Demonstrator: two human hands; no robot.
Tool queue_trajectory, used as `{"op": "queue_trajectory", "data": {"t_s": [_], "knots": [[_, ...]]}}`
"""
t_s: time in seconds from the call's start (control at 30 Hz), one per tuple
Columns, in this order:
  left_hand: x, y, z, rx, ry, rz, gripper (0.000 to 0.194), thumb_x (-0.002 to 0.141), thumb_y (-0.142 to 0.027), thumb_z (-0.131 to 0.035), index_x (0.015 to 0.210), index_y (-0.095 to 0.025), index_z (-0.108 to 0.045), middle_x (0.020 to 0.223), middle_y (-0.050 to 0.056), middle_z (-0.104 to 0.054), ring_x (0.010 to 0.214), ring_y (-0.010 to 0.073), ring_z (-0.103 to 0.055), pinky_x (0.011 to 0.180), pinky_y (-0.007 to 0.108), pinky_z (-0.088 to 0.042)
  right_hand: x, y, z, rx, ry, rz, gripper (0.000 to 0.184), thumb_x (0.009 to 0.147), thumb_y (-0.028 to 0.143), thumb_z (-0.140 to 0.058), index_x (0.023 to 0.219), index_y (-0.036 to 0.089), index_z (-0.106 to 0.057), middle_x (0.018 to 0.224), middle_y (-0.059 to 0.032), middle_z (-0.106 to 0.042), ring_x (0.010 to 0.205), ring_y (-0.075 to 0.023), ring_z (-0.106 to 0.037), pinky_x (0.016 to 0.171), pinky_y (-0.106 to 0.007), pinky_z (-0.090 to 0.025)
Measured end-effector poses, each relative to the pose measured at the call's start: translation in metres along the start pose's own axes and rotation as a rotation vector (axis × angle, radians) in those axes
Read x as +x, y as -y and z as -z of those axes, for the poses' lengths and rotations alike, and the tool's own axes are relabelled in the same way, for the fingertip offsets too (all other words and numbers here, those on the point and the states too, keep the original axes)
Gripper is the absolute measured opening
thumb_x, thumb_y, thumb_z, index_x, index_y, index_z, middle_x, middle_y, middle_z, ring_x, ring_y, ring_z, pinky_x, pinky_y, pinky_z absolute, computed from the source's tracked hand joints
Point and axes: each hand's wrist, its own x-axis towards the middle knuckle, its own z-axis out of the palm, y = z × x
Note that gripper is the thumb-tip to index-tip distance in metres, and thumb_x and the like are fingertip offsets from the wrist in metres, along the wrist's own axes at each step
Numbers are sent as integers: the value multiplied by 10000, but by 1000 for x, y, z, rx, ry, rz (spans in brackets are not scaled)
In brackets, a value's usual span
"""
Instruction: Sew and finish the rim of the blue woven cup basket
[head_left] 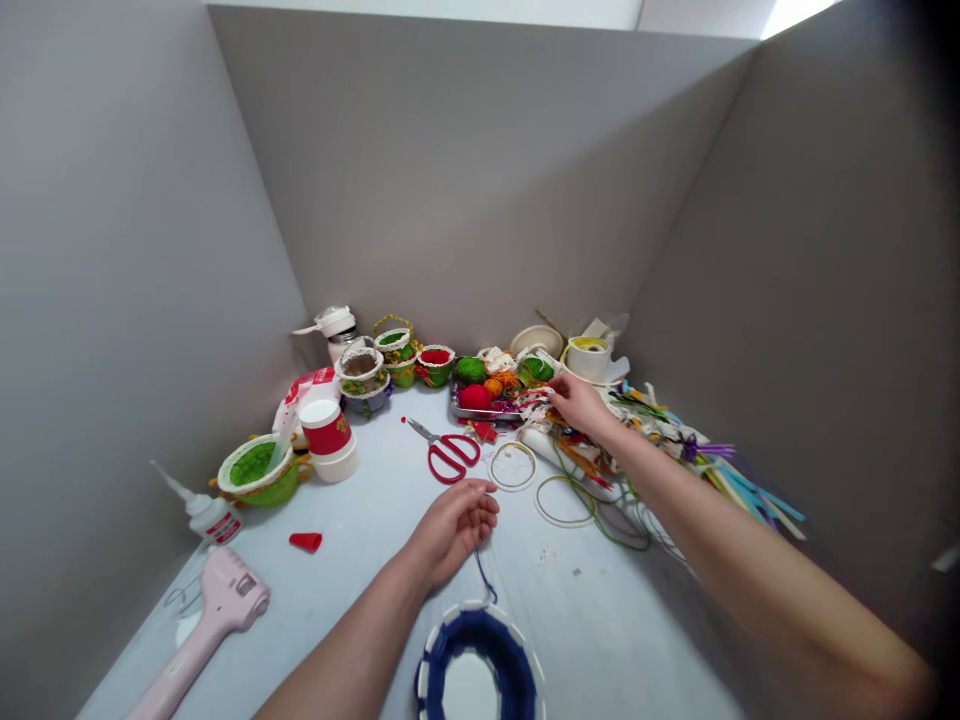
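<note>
Blue woven ring (476,655) cut off, cord (484,578) under left hand (452,532), right hand (581,405) on lace (534,398), grips unclear

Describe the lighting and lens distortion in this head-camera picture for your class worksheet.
Head view: wide-angle distortion splays the grey walls and stretches the right forearm; glare whitens the top right corner; the far right edge darkens; soft light leaves faint shadows.

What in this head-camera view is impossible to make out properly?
- Blue-and-white woven basket: cut off by the bottom edge.
- Pink glue gun: handle cut off by the bottom edge.
- Blue cord: upper end hidden by the left hand.
- White trim: too small and tangled to tell whether the right hand grips it.
</note>
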Motion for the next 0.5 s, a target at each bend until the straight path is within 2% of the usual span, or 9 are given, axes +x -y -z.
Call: {"op": "queue_trajectory", "data": {"t_s": [0.2,0.27,0.33,0.4,0.47,0.5], "knots": [[0,0,0,3,5,6,205,794,-256,-627,945,-119,-601,786,54,-589,636,83,-571,557,163,-406,-8,20,6,-126,-97,109,282,775,162,-520,1040,131,-610,1061,-137,-600,982,-244,-545,902,-363,-401],[1,1,0,0,13,2,208,794,-258,-628,947,-119,-601,789,53,-589,638,81,-569,560,163,-406,-13,32,6,-159,-170,193,273,781,140,-488,1022,143,-615,1081,-137,-587,1026,-253,-523,923,-370,-382],[1,1,1,1,17,0,215,795,-265,-630,951,-121,-602,793,52,-588,638,78,-567,564,163,-405,-21,47,4,-184,-172,304,243,793,131,-467,977,156,-624,1031,-122,-610,996,-244,-534,893,-354,-389],[1,1,1,5,19,-2,221,797,-272,-629,958,-123,-603,800,53,-589,643,78,-569,567,164,-405,-32,62,-4,-230,-16,363,213,836,181,-460,971,172,-624,948,-98,-643,904,-222,-565,813,-314,-405],[1,2,1,6,20,-5,227,797,-276,-630,963,-125,-603,803,53,-589,649,79,-571,569,166,-406,-43,74,-17,-301,191,355,211,866,303,-492,992,190,-619,899,-84,-665,825,-206,-586,725,-280,-405],[0,2,0,5,23,-6,227,796,-276,-631,963,-125,-603,800,53,-589,649,79,-572,569,166,-405,-47,78,-25,-332,251,344,242,851,373,-531,989,194,-619,897,-88,-671,814,-210,-594,697,-273,-402]]}}
